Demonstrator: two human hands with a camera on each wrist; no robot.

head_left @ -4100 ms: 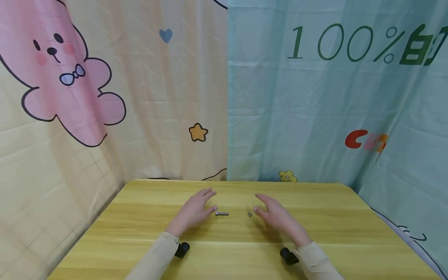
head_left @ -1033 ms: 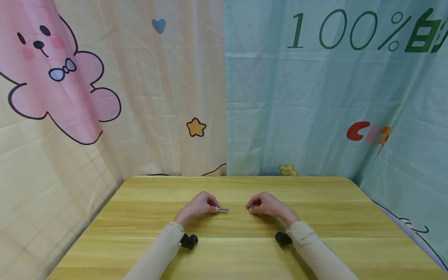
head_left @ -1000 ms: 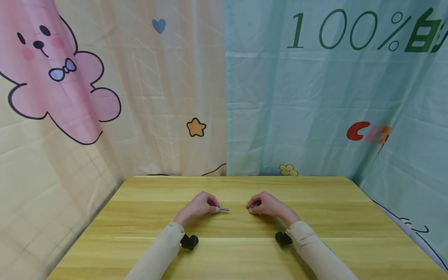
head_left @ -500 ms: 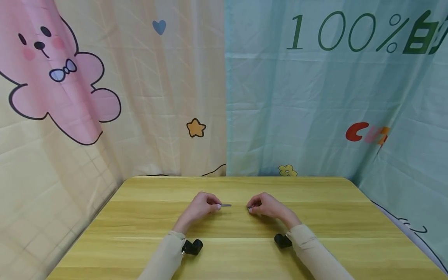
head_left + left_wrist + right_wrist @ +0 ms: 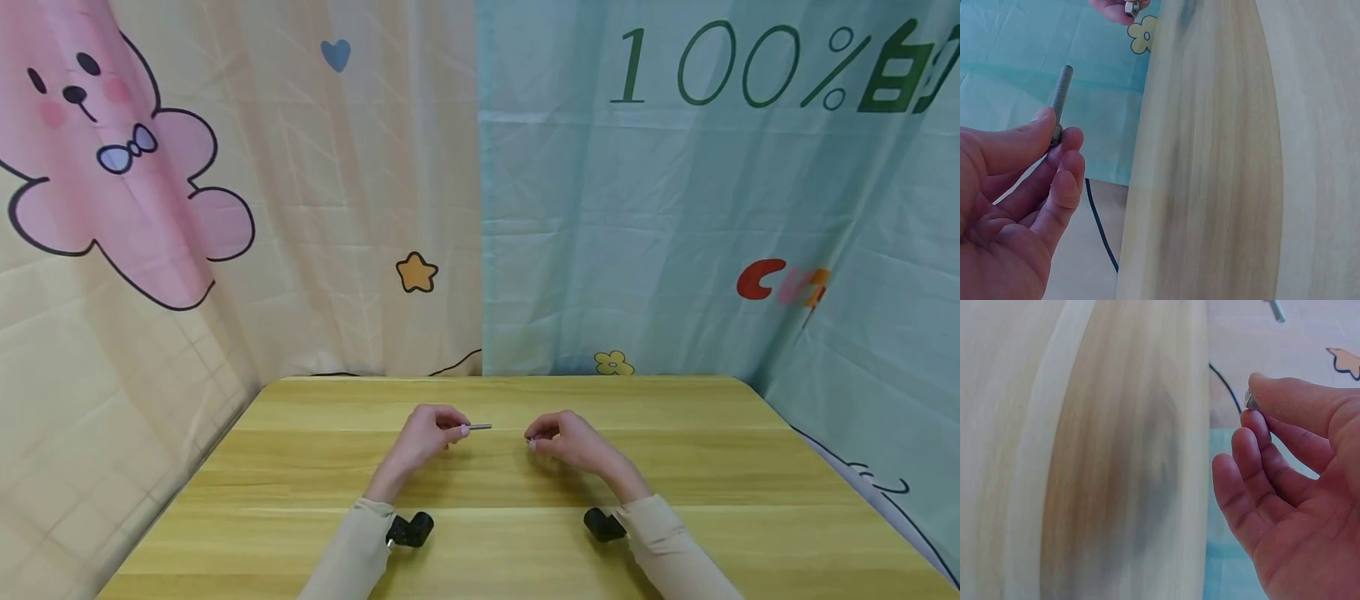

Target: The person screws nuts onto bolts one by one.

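Observation:
My left hand [image 5: 424, 433] pinches a silver bolt [image 5: 1062, 94] by its head, between thumb and fingers. The threaded shank points right in the head view, toward the other hand, and is raised off the table. Across a short gap, my right hand [image 5: 576, 442] pinches a small metal nut [image 5: 1250, 400] between thumb and index finger. The other right fingers curl loosely in the right wrist view. In the left wrist view the nut [image 5: 1132, 8] shows at the top, partly covered by fingertips. Bolt and nut are apart.
Both hands are over a light wooden table [image 5: 480, 542]. Behind it hang a cream curtain [image 5: 360, 208] and a teal curtain [image 5: 570, 208] with printed figures. A black wrist camera [image 5: 410, 529] sits on the left wrist, another black camera [image 5: 603, 525] on the right.
Both hands first hovered open beside the bolt and nut on the table, then pinched them. The left hand has since lifted the bolt; the right hand has risen slightly with the nut.

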